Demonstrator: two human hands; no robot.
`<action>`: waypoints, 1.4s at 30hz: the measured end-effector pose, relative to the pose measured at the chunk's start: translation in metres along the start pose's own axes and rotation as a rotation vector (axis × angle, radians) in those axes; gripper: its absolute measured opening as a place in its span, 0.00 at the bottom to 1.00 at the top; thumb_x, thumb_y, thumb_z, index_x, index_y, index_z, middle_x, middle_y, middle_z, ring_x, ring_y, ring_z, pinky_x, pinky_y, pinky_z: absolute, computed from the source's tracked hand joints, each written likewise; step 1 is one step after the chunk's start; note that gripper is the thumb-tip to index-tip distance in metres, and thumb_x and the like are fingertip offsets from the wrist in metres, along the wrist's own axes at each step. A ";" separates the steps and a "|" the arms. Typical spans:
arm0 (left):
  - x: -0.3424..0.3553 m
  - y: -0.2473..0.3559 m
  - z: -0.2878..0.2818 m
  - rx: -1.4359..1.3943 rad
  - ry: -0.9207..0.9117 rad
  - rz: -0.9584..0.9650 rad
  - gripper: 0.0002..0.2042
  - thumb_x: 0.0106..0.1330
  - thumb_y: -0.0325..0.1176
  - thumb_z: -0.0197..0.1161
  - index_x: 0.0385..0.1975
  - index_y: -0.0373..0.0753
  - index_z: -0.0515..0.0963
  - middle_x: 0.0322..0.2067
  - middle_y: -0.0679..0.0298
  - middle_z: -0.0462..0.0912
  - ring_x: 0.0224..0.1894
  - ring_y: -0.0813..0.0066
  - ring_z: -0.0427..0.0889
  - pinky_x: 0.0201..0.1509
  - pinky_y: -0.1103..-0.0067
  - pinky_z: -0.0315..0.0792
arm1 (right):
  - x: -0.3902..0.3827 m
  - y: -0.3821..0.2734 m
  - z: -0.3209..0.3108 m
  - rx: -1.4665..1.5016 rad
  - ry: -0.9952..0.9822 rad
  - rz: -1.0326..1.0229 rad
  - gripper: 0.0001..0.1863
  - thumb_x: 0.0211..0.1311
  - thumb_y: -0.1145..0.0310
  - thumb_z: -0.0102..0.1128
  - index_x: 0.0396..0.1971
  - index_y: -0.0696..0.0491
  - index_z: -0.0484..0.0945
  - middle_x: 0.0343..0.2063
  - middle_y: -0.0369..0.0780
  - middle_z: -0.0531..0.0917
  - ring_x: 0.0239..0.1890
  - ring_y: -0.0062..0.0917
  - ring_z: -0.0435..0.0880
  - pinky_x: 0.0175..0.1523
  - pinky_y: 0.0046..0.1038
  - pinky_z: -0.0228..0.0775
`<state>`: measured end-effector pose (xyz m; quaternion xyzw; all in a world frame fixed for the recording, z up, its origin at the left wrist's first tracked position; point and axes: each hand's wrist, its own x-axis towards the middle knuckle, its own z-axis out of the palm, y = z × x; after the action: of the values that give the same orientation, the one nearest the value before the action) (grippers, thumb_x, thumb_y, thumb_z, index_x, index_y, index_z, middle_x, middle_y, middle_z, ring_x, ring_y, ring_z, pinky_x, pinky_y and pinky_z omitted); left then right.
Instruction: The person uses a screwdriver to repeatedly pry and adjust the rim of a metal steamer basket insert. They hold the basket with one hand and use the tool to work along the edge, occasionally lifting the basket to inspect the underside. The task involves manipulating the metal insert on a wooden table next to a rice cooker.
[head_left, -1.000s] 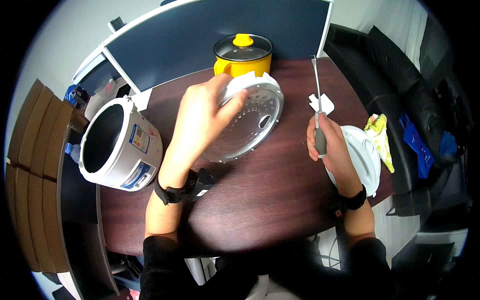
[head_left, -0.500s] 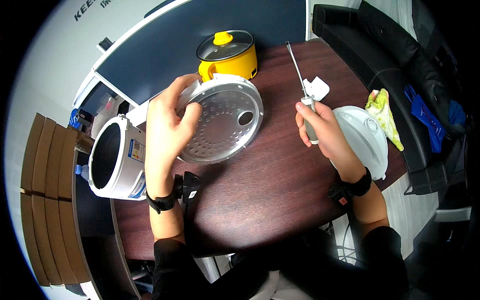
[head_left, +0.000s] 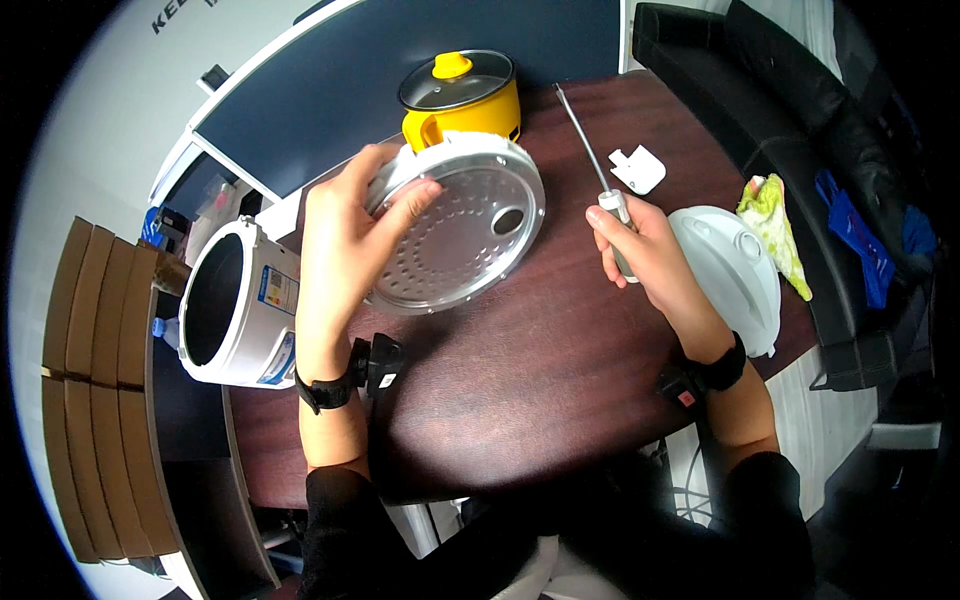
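Observation:
My left hand (head_left: 352, 225) grips the rim of a round metal-faced lid (head_left: 450, 235), thumb over its dimpled inner face and fingers behind the edge. The lid is tilted above the table, and a round hole shows near its right side. In my right hand (head_left: 645, 245) is a screwdriver (head_left: 588, 140), its grey handle in my closed fingers and its long shaft pointing up and away, apart from the lid. A pale plastic cover (head_left: 735, 275) lies beside my right wrist. Beyond that hand rests a small white plastic piece (head_left: 640, 170).
A white rice cooker body (head_left: 262, 325) without a lid stands at the left. At the back is a yellow pot (head_left: 480, 115) with a glass lid. A green-and-white cloth (head_left: 770, 230) lies at the table's right edge, near a black sofa (head_left: 860, 300). Cardboard boxes (head_left: 95, 400) are stacked far left.
The lid in my left hand has risen slightly and shifted right, and my thumb reaches farther over its face. The screwdriver's tip has swung a little to the left.

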<state>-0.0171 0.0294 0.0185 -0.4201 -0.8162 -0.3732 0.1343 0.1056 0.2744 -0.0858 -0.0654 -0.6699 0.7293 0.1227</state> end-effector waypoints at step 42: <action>0.010 -0.028 0.007 -0.470 -0.044 -0.313 0.13 0.66 0.34 0.67 0.44 0.34 0.76 0.33 0.63 0.85 0.32 0.82 0.82 0.37 0.85 0.72 | -0.002 -0.005 -0.003 0.112 -0.004 -0.105 0.09 0.71 0.65 0.54 0.37 0.56 0.74 0.14 0.32 0.72 0.14 0.12 0.66 0.19 0.16 0.56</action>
<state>-0.0449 0.0300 0.0050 -0.3167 -0.7650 -0.5591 -0.0435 0.1084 0.2773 -0.0817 -0.0217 -0.6307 0.7585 0.1626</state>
